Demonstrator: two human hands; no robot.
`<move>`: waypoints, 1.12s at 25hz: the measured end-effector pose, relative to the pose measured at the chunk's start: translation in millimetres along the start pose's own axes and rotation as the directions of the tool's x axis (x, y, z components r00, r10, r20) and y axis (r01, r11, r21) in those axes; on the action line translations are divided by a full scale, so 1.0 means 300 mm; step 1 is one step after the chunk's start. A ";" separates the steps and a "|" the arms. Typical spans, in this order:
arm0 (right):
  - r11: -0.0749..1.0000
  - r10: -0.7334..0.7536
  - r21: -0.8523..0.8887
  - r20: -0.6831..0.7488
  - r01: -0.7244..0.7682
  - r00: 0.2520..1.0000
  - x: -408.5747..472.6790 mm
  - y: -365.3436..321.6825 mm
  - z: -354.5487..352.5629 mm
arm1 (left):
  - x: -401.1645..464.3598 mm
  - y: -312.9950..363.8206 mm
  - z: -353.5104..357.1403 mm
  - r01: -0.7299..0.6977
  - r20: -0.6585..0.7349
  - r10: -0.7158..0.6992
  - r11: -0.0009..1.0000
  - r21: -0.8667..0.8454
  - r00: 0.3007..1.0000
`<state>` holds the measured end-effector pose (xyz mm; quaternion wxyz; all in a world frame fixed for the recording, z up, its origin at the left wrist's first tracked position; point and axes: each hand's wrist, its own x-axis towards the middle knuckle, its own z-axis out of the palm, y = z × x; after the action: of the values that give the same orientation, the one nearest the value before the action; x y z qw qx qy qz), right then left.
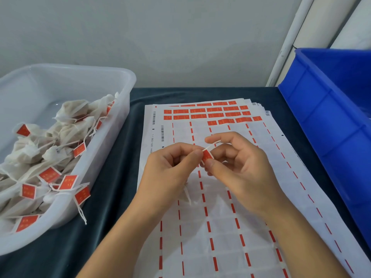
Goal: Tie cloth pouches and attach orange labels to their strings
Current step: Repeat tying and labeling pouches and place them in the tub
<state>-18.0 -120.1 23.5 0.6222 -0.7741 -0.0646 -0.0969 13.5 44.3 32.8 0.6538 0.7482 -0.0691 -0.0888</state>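
Head view: the left hand (170,167) and the right hand (236,163) meet above the label sheets (220,217), both pinching one orange label (207,156) folded round a white string (210,145). A pouch (187,192) hangs below the left hand, mostly hidden. Finished labelled pouches (40,153) fill the clear tub (120,81) at left; a blue crate (331,117) stands at right

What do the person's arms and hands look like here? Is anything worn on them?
Both forearms are bare up to the frame's lower edge: no sleeves, gloves, watch or bracelet show. The left hand and right hand show no rings. Their visible fingernails are short and unpainted.
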 end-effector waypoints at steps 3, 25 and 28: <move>1.000 -0.017 -0.010 -0.023 0.017 1.000 0.001 0.005 -0.002 | 0.003 -0.009 -0.003 0.010 -0.022 -0.010 1.000 -0.008 1.000; 0.989 0.052 -0.131 -0.110 -0.066 0.993 0.008 0.000 0.003 | 0.005 -0.054 0.003 -0.107 -0.051 0.117 0.980 0.167 0.992; 0.986 0.029 -0.160 -0.108 -0.046 0.994 0.008 0.006 0.003 | 0.002 -0.053 0.005 -0.112 -0.045 0.121 0.979 0.172 0.992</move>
<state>-15.1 -119.6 22.2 0.5612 -0.8172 -0.0090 -0.1307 13.4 44.9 16.8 0.5936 0.7979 -0.1022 -0.0235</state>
